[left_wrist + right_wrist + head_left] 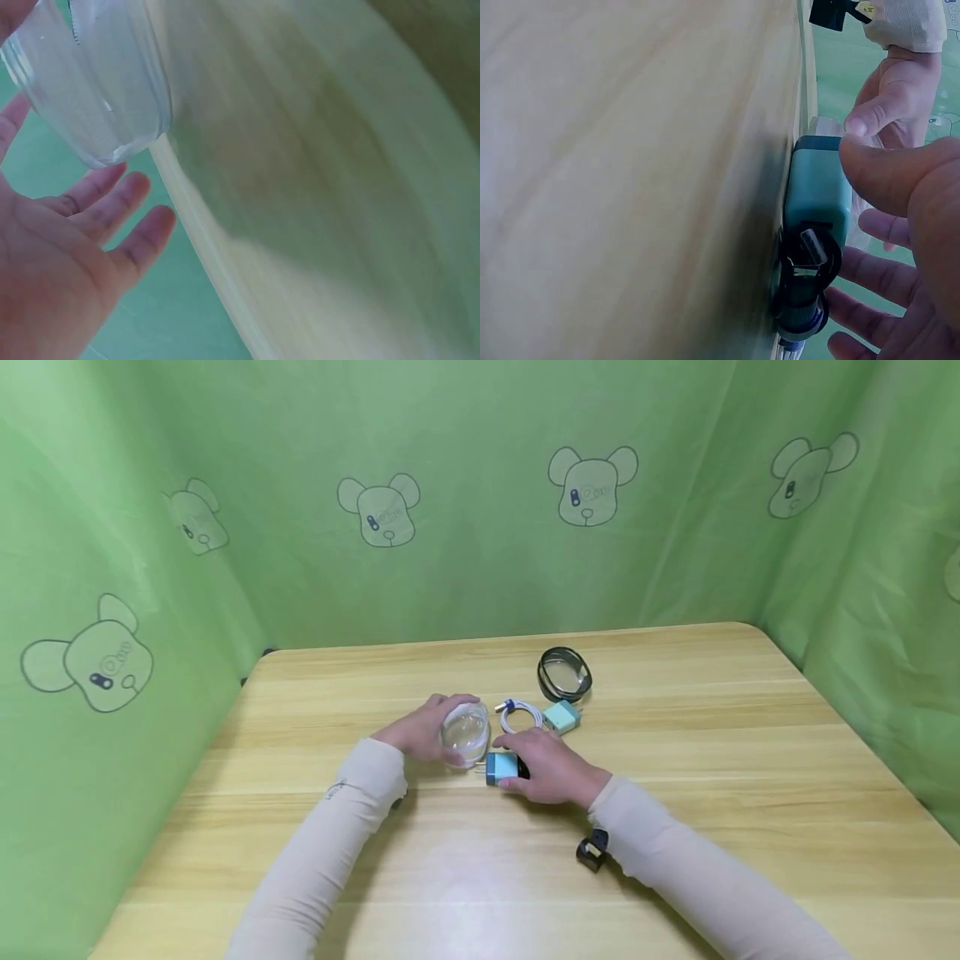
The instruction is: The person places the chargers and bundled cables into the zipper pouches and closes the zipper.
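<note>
My left hand point(431, 732) grips a clear, round, cup-like plastic piece point(465, 735) between thumb and fingers. In the left wrist view this clear piece point(97, 82) shows see-through walls, and several fingertips stand spread below it. Just to its right, my right hand point(551, 768) holds a teal charger plug point(502, 768) whose prongs point left toward the clear piece. The right wrist view has the thumb on the side of the charger point(817, 187) and fingers on its other side. A USB connector point(810, 251) with dark looped cable lies against the charger's end.
Behind the right hand lie a coiled white cable point(521, 714) with a blue-collared connector and a second, mint-green charger plug point(562, 717). A coiled black band or strap point(564, 674) lies farther back. Green curtains point(480, 568) enclose the wooden table point(465, 893) at the back and sides.
</note>
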The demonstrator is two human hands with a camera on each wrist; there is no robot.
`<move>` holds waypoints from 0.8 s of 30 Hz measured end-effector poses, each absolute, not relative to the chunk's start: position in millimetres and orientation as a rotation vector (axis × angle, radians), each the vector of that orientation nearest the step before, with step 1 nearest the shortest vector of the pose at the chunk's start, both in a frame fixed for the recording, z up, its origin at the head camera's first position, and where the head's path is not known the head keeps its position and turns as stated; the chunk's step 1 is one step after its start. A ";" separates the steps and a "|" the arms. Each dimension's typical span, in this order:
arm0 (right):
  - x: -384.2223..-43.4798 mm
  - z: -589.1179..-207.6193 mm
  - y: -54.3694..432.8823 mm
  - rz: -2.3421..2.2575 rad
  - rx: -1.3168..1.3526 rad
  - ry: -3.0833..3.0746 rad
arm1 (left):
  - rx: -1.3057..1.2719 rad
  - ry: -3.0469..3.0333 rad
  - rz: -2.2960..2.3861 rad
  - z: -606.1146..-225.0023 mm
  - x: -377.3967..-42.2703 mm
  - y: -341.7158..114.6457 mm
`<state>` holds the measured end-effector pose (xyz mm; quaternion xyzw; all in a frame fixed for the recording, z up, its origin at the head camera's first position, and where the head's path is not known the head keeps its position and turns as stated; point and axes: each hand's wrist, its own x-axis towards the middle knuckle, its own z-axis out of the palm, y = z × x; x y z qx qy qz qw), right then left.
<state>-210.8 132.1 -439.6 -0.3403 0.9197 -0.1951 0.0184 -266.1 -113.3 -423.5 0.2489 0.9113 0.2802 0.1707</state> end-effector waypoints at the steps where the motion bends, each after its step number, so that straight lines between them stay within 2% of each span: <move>1: -210.7 -439.4 132.0 -0.606 -1.058 2.855 | 0.705 2.590 0.799 -423.3 -266.1 -112.9; 24: -209.2 -436.4 128.6 -0.552 -1.071 2.873 | 0.649 2.579 1.075 -425.1 -268.3 -115.5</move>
